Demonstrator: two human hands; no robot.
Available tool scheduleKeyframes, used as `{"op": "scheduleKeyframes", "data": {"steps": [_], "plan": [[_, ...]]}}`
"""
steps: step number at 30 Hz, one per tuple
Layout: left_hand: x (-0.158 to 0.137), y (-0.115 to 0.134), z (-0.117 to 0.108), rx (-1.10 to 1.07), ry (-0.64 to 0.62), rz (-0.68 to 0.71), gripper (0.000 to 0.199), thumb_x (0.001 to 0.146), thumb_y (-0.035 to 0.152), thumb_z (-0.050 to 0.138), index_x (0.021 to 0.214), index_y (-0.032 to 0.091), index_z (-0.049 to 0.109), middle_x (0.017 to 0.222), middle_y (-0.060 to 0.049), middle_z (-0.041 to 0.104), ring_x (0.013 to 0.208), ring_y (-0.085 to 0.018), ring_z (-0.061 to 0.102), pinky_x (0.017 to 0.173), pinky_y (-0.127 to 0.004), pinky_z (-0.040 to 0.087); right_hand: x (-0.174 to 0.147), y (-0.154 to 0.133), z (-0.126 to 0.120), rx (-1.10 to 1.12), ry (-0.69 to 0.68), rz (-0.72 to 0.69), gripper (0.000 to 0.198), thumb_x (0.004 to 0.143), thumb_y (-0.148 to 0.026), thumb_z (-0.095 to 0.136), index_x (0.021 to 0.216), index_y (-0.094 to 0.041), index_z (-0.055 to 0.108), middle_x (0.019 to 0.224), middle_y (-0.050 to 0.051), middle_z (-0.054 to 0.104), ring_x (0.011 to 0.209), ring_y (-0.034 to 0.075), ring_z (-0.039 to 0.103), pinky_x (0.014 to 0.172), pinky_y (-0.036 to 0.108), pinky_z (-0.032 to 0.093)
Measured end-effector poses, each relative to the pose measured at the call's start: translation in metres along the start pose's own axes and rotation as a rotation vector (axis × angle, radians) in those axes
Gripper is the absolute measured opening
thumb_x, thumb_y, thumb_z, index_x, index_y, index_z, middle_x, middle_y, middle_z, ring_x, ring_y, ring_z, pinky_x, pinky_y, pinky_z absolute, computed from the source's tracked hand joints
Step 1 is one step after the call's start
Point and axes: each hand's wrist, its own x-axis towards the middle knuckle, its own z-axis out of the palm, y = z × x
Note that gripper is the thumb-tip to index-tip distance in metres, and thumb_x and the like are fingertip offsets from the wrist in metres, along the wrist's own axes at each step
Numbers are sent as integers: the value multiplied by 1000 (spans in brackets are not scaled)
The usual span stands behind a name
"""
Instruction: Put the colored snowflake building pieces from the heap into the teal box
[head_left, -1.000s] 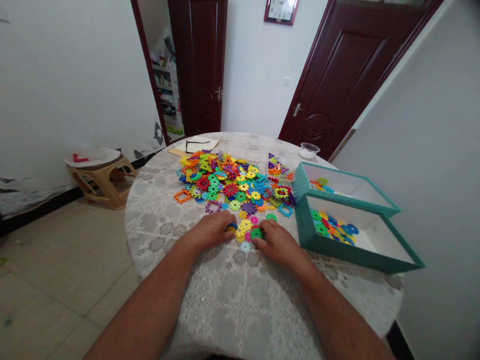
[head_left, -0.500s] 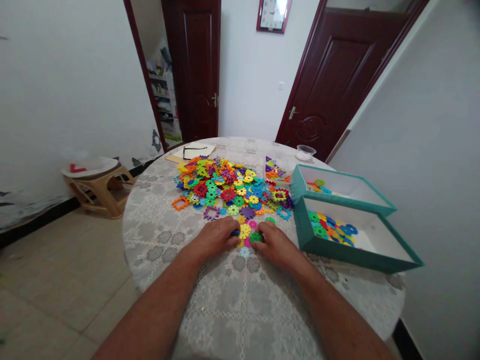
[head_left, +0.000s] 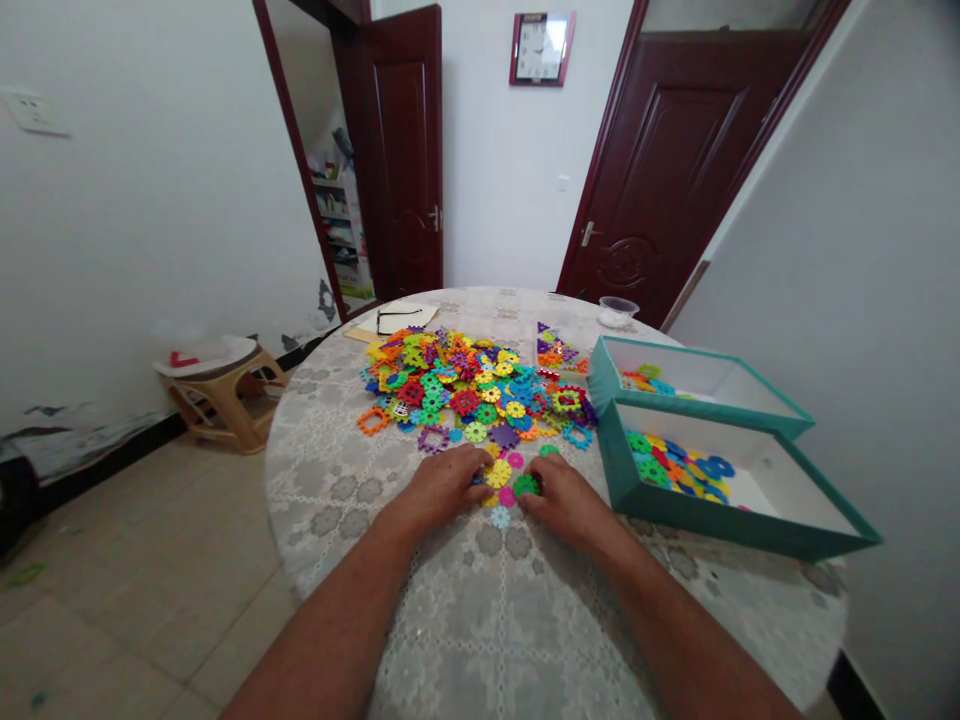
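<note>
My left hand point(head_left: 450, 482) rests low over the table, its fingers closed on a blue notched disc point(head_left: 478, 481) that is mostly hidden by them. Opposite it, my right hand point(head_left: 564, 492) pinches a green notched disc point(head_left: 526, 485) between thumb and fingers. Between the two hands lies a yellow disc point(head_left: 498, 473), with a pink disc point(head_left: 507, 496) and a pale blue disc point(head_left: 500, 517) just below. Another pink disc point(head_left: 515, 460) sits above. Whether these pieces are joined to each other I cannot tell.
Beyond my hands spreads a heap of colourful plastic pieces point(head_left: 464, 403). To the right stand two teal boxes, the nearer box point(head_left: 742, 527) and the farther box point(head_left: 720, 355), with loose pieces inside. Glasses point(head_left: 398, 317) lie on paper at the back; a clear bowl point(head_left: 618, 311) stands back right.
The camera has tilted up slightly and turned a little left, so the whole scene sits lower and further right. Both hands keep nearly the same place and grip over the discs.
</note>
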Motion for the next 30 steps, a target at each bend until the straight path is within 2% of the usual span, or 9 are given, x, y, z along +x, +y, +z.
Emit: {"op": "scheduleKeyframes", "data": {"steps": [4,8,15,17,19,22,24,27,30], "plan": [[1,3,-2,34,-4,-14,17,93,35,69,106,24,70,108,-6,73,98,-23,66,81,-30,47,-1,0,0,-28,-14,-32,8,83,-18,67,81,-20,60,87,2,57,86,19,54,74,28,34],[1,4,-2,-22,-5,21,14,93,30,68,105,23,71,108,-6,73,99,-22,66,84,-30,48,0,-5,1,-8,-60,-78,8,87,-17,63,82,-20,58,84,1,61,82,18,54,71,28,32],[5,3,3,-281,139,2,23,89,22,66,111,25,74,117,-6,77,110,-24,69,101,-38,52,1,-16,-1,107,67,-106,10,89,-16,58,94,-21,65,96,5,69,91,20,58,82,32,41],[6,6,3,-376,186,-19,29,90,22,66,118,26,73,119,-7,77,111,-24,70,101,-39,53,0,-19,1,239,84,-110,21,89,-17,58,106,-23,68,103,5,72,95,22,61,85,34,45],[6,9,4,-468,215,-46,33,91,22,65,123,26,72,115,-7,78,106,-23,71,96,-38,56,0,-21,7,432,85,-49,28,87,-20,59,113,-26,69,95,3,72,86,21,63,77,34,49],[7,15,6,-562,241,-79,30,93,24,62,121,24,72,110,-6,79,97,-21,72,85,-33,58,2,-23,20,766,28,161,28,84,-27,63,112,-26,68,68,-3,64,57,17,56,55,28,45],[7,18,6,-612,263,-102,27,95,26,60,118,22,72,108,-5,78,87,-18,72,77,-30,58,4,-24,25,995,-8,287,30,81,-30,68,110,-24,65,60,-5,60,50,14,53,50,25,43],[7,21,5,-657,330,-131,28,99,32,57,120,21,70,102,-4,78,70,-15,69,66,-28,57,7,-26,24,1283,1,369,34,75,-31,78,104,-23,62,66,-4,64,53,13,58,48,21,46],[5,23,6,-537,478,-77,26,101,35,58,120,22,70,106,-4,79,83,-18,74,79,-31,60,6,-29,18,1428,-22,404,36,73,-28,82,102,-22,60,87,3,74,60,13,66,51,21,51]]}}
